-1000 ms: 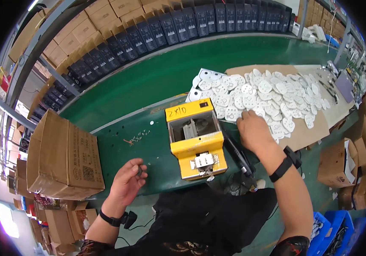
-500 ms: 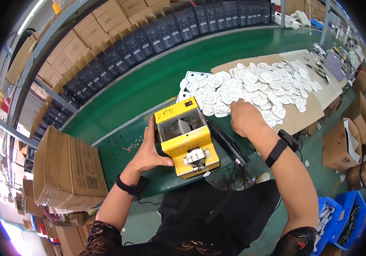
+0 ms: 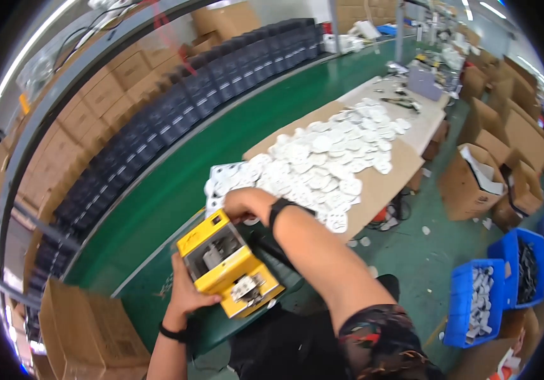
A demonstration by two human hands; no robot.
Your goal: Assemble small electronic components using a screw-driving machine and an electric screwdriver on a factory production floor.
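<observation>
Yellow machine gripped left; right hand reaches forward.

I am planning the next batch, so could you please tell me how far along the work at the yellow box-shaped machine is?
Done: cannot tell; no finished pile is distinguishable. In hand: the left hand grips the yellow box-shaped machine on the green table, and the right hand reaches into the round white plastic parts. Left: many of those parts cover the brown cardboard sheet.

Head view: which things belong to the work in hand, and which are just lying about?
In hand:
- yellow machine, gripped by left hand
- white discs, reached by right hand

Lying about:
- cardboard box
- blue bins
- black cases
</observation>
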